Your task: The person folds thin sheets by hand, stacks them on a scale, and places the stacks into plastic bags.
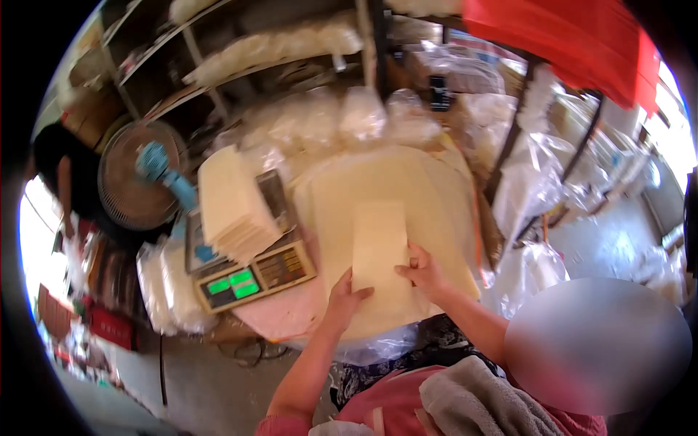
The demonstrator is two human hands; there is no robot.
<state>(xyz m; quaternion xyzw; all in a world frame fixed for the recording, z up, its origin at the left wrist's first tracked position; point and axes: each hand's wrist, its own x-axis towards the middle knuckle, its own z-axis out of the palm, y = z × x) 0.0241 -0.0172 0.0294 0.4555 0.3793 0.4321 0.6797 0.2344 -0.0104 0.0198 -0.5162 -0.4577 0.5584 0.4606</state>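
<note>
Between my hands is a cream-coloured rectangular sheet (379, 243), lying lengthwise away from me over a wide, pale yellow layer of sheets (443, 192) on the table. My left hand (345, 296) grips its near left edge, thumb pointing inward. On the opposite long edge, my right hand (423, 272) pinches it with thumb and curled fingers. Left of my hands stands a digital scale (287, 267) with lit green displays. A tall stack of folded cream sheets (234, 196) rests on the scale.
A fan (138, 174) with a blue hub stands left of the scale. Filled clear bags (362, 116) line the table's back edge, below shelves (280, 54). More plastic bags (534, 178) hang at right, under a red cloth (574, 43). Wrapped bundles (178, 287) sit at the scale's left.
</note>
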